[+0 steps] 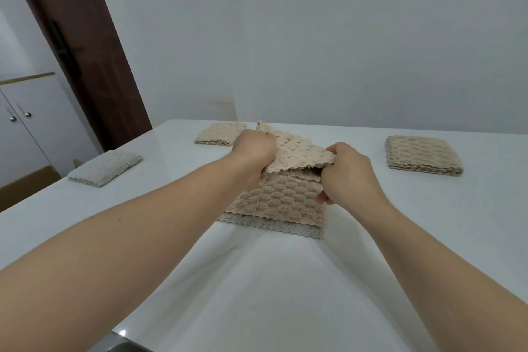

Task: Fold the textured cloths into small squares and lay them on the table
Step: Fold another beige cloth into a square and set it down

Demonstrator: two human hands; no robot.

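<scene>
One white desk (pixel 257 280) carries all. A pile of unfolded cloths (pixel 283 200) lies at its middle. Three finished squares lie apart: grey square (pixel 105 167) left, beige square (pixel 220 133) far, tan square (pixel 423 156) right. The left hand (pixel 253 148) and right hand (pixel 347 171) pinch the top cloth (pixel 297 151) by its edges, probably to fold it.

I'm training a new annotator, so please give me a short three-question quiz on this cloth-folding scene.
1. True or false: the left hand and the right hand both grip the top beige cloth.
2. What lies at the bottom of the central pile? A: grey cloth; B: blue towel; C: paper sheet.
3. How many folded cloths lie apart from the pile on the table?
Key: 1 true; 2 A; 3 three.
</scene>
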